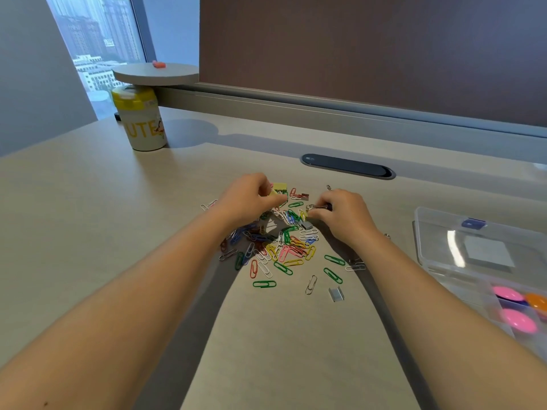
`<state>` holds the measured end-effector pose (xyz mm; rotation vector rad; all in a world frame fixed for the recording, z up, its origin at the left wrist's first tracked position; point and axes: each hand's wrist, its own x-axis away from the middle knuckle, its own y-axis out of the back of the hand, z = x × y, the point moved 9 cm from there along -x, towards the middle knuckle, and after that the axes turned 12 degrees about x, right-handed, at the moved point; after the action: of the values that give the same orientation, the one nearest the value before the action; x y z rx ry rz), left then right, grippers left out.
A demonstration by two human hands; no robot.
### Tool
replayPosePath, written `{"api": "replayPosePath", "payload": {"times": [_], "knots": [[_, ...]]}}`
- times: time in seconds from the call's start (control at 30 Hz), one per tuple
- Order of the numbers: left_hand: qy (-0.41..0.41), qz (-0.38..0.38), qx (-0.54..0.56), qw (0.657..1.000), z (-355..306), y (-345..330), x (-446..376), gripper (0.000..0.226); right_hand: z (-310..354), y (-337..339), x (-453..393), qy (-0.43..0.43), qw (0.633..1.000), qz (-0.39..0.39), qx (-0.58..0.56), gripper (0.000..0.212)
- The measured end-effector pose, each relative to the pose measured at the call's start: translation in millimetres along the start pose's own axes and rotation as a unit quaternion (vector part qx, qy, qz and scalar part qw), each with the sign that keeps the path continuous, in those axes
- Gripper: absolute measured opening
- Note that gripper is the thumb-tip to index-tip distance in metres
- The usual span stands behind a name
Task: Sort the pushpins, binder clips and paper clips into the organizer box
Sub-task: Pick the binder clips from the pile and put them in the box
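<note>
The paper clips (278, 247) lie in a mixed, colourful heap on the counter (88, 217), probably tipped out so each kind can be picked apart. The organizer box (450, 232) waits open to the right, well apart. The left hand (248, 199) has its grip curled on a yellow binder clip (278, 193). The right hand (340, 214) pinches a small dark binder clip (318, 206) at the far edge of the heap.

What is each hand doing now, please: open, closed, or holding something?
Left hand: closed, pinching a yellow binder clip.
Right hand: closed, pinching a small metal clip; its type cannot be told.
</note>
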<state>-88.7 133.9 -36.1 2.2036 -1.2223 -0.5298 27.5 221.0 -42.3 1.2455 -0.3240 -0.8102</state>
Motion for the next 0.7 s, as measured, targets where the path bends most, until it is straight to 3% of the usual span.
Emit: {"api": "replayPosePath", "payload": {"times": [0.13,0.23,0.27,0.33,0.43,0.57,0.7], "knots": [[0.036,-0.038,0.132,0.990,10.2,5.4,-10.6,0.027,-10.1,7.7,-3.9,-0.055,0.987,-0.052,-0.139,0.020],[0.042,-0.062,0.140,0.987,11.5,7.9,-20.6,0.014,-13.6,5.0,-8.1,-0.082,0.971,-0.050,-0.220,0.014],[0.040,-0.063,0.125,0.989,9.8,8.0,-24.1,0.005,-15.0,1.8,-9.8,-0.091,0.964,-0.042,-0.248,0.010],[0.032,-0.062,0.057,0.996,5.9,7.7,-32.7,0.022,-17.5,-2.1,-13.4,-0.102,0.955,-0.035,-0.275,0.004],[0.016,-0.058,-0.060,0.996,1.3,5.4,-48.9,0.027,-24.1,-4.0,-20.6,-0.118,0.948,-0.045,-0.293,0.006],[0.013,-0.035,-0.227,0.973,-2.7,-4.6,-70.6,0.038,-32.4,-3.7,-28.9,-0.129,0.948,-0.057,-0.287,0.002],[0.031,0.007,-0.286,0.958,6.3,-20.2,-87.7,0.041,-35.2,-3.5,-34.2,-0.120,0.956,-0.059,-0.261,0.007]]}}
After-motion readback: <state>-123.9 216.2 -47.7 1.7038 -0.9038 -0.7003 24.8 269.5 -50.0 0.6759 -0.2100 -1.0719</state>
